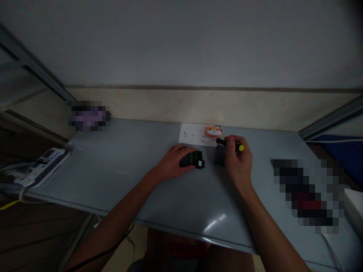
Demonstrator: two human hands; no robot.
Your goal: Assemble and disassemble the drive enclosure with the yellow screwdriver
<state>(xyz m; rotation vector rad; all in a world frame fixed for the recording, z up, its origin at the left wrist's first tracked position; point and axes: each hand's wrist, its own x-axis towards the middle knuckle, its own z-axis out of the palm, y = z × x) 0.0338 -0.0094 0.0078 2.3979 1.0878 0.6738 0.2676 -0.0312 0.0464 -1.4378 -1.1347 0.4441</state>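
Note:
My left hand [173,163] is wrapped round a dark, rounded device [195,160] with a green circuit board showing, which looks like an opened computer mouse. It rests on the grey table. A screwdriver [221,142] with a dark handle and yellow end is gripped in my right hand [239,160]. Its thin shaft points left over a white sheet [190,128], where several tiny dark screws [185,133] lie. On the sheet's right end sits an orange-and-white animal-face item [213,131]. A flat dark piece [219,155] lies beside my right hand, partly hidden by it.
A white power strip [49,166] with cables plugged in stands at the table's left end. Pixelated items lie at the back left [89,117] and right [306,196]. A pale wall [141,104] bounds the grey table [113,162] behind.

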